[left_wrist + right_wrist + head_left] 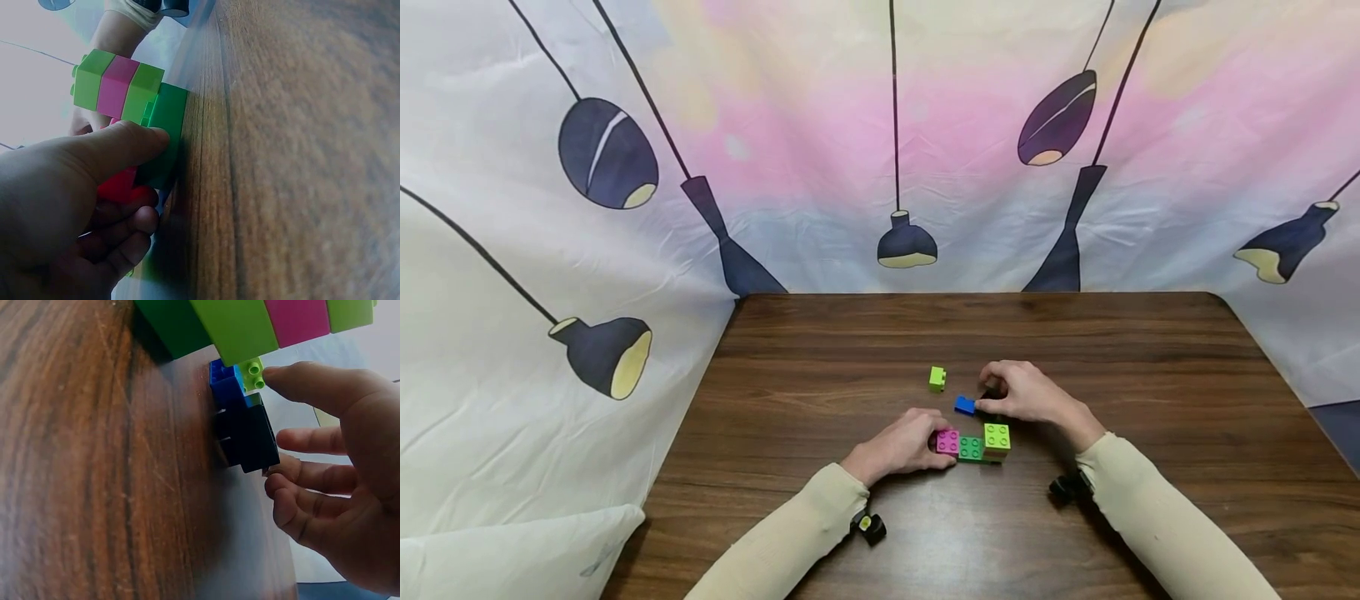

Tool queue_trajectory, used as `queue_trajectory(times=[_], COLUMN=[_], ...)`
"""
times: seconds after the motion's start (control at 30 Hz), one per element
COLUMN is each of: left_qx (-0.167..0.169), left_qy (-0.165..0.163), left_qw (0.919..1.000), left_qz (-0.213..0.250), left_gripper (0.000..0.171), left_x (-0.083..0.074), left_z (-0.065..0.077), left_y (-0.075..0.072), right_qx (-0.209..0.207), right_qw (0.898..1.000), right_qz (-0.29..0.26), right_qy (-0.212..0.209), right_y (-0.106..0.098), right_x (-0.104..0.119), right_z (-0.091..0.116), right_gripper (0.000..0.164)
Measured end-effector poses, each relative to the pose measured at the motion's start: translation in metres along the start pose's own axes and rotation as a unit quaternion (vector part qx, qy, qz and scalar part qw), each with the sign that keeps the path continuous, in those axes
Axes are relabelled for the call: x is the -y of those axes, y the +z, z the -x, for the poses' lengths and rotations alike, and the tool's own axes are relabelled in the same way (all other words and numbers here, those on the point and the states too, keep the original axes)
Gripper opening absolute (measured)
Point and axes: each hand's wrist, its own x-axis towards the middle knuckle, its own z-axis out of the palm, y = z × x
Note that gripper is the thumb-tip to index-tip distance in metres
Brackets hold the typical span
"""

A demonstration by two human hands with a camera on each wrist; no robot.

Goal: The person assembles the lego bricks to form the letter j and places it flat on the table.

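My left hand [904, 442] grips the left end of a toy building-brick assembly. In the left wrist view its thumb presses along the dark green base brick [170, 125], with curled fingers on the far side. A pink brick [947, 441] sits on the base's left end. On the right end rises a stack of lime, magenta and lime bricks [997, 437]. Just behind, my right hand [1028, 393] hovers at a black brick [250, 434], thumb and fingers spread apart around it. A blue brick [965, 405] lies beside the black one, near the thumb; fingertip contact is unclear.
A loose lime brick [937, 379] lies on its side behind the blue one, studs facing right. The brown wooden table [820, 350] ends at a cloth backdrop [827, 167] printed with lamps. Small black wrist cameras [871, 527] hang below both sleeves.
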Motion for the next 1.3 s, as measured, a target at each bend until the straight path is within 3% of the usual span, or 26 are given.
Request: queue_trajectory(times=[0.7, 1.3], left_qx=[-0.002, -0.004], left_qy=[0.000, -0.003], left_qw=[0.9999, 1.0000], left_qz=[-0.010, -0.008], left_gripper=[0.034, 0.035], left_x=[-0.0020, -0.0005], left_z=[0.0023, 0.0016], left_y=[-0.0001, 0.0003], right_qx=[0.037, 0.054], right_qw=[0.999, 0.997], right_qz=[0.035, 0.032], right_qy=[0.019, 0.048], right_y=[0.0060, 0.0036], right_x=[0.0051, 0.0085], right_z=[0.0023, 0.0005], right_gripper=[0.035, 0.036])
